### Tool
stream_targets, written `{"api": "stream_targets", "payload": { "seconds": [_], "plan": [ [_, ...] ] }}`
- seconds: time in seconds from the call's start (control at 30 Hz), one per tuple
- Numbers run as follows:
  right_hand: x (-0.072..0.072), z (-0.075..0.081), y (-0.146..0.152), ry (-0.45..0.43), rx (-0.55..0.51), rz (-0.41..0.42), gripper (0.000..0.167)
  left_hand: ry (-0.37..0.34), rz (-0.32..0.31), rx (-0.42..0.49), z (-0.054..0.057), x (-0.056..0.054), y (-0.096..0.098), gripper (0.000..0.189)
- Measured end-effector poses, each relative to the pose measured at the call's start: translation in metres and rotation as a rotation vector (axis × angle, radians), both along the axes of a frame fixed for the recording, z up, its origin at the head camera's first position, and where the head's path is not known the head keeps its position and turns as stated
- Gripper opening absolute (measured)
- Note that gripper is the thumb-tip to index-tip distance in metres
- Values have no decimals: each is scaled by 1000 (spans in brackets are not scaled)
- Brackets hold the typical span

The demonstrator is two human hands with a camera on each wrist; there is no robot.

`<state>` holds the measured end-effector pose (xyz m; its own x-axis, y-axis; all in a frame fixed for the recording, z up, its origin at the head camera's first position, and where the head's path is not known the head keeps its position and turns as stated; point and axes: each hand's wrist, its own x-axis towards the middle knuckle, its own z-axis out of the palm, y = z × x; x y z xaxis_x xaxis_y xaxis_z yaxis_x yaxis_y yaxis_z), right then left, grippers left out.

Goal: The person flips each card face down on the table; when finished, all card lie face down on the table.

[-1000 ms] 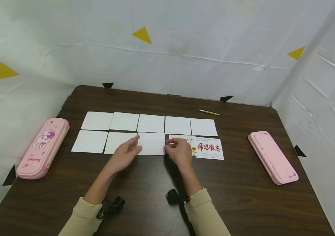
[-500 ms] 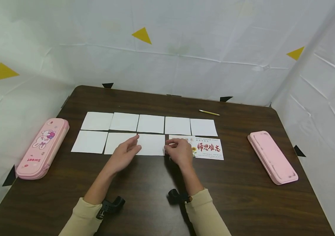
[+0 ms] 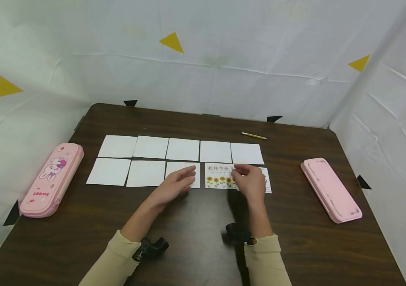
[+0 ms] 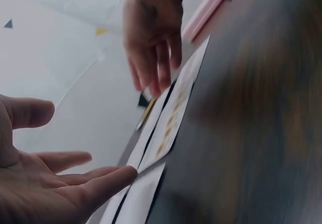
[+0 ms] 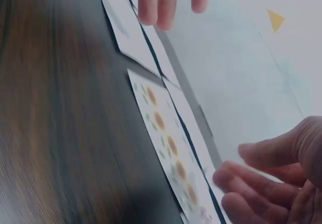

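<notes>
My left hand (image 3: 172, 186) hovers over a blank white card (image 3: 196, 180) in the front row. In the left wrist view its fingers (image 4: 108, 183) are spread and relaxed, with nothing held. To the right lies a printed card with sunflowers (image 3: 218, 176) and Chinese characters. My right hand (image 3: 252, 183) is above that card's right end and partly covers a second printed card (image 3: 268, 180). Its thumb and fingers (image 5: 266, 189) are loosely bent and hold nothing in the right wrist view. Two more blank cards (image 3: 145, 173) lie left of my left hand.
Several blank white cards (image 3: 183, 149) form a row behind. A yellow pencil (image 3: 254, 136) lies at the back. Pink pencil cases stand at both sides, a bunny-printed one (image 3: 52, 178) at left and a plainer one (image 3: 331, 190) at right. White sheeting (image 3: 217, 79) encloses the dark wooden table (image 3: 195, 238).
Both hands have shifted right. The right hand has left the gap beside the third blank card, uncovering the sunflower card and covering part of the red-lettered one. The cards look unmoved.
</notes>
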<state>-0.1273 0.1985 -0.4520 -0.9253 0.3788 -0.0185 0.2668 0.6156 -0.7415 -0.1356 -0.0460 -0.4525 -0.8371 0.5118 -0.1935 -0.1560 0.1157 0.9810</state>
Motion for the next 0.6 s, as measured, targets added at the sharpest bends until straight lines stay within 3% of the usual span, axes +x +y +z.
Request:
{"api": "stream_targets", "payload": {
  "seconds": [0.1,0.23,0.6],
  "plan": [
    [3,1,9,-42,45,-26,27,-71,-27,36,-6,-1,18,59],
    [4,-2,12,-90,56,-32,29,-107,-35,58,-11,-2,32,63],
    [3,-6,14,-114,58,-40,29,-147,-14,64,-11,-5,40,61]
  ]
}}
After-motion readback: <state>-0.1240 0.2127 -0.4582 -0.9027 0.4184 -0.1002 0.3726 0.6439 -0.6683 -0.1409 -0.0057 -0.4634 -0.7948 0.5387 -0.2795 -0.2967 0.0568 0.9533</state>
